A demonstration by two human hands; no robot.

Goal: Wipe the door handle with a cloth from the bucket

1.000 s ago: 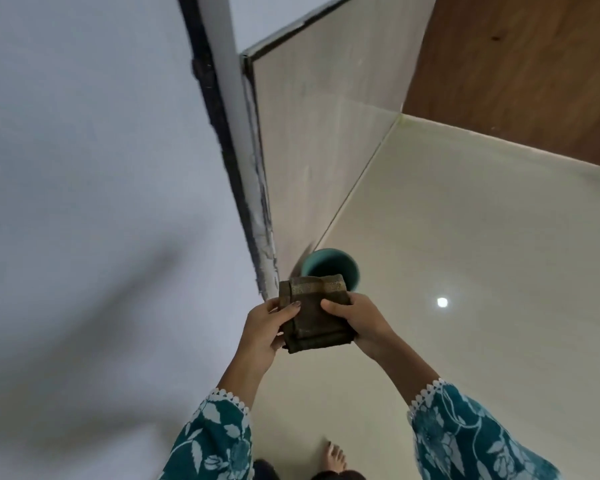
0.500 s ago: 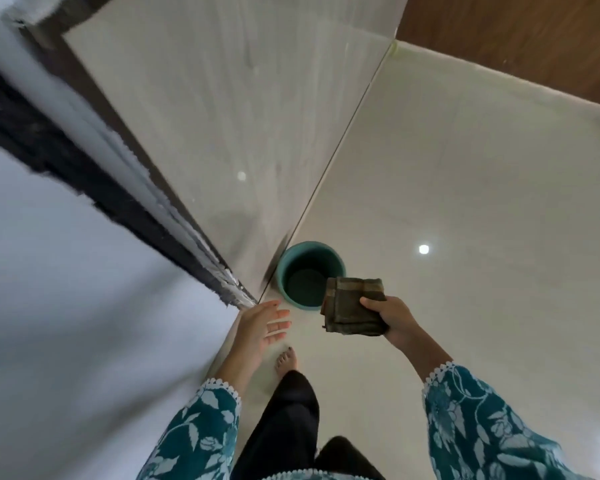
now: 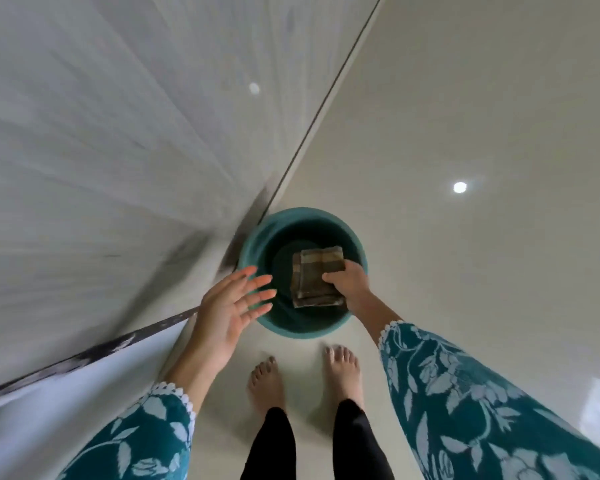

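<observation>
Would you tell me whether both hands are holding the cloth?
No, only the right hand grips the cloth over the bucket; the left hand is open and apart.

Left hand (image 3: 231, 311) hangs open with fingers spread; right hand (image 3: 349, 284) is clenched.

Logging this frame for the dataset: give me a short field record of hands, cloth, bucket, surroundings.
right hand: right hand grips the folded brown checked cloth at its right edge
left hand: left hand open, fingers spread, holding nothing, beside the bucket's left rim
cloth position: inside the mouth of the round teal plastic bucket; whether it touches the bottom cannot be told
bucket: upright on the glossy beige tiled floor, close to the pale wall
feet: bare feet just behind the bucket
door handle: not in view
</observation>
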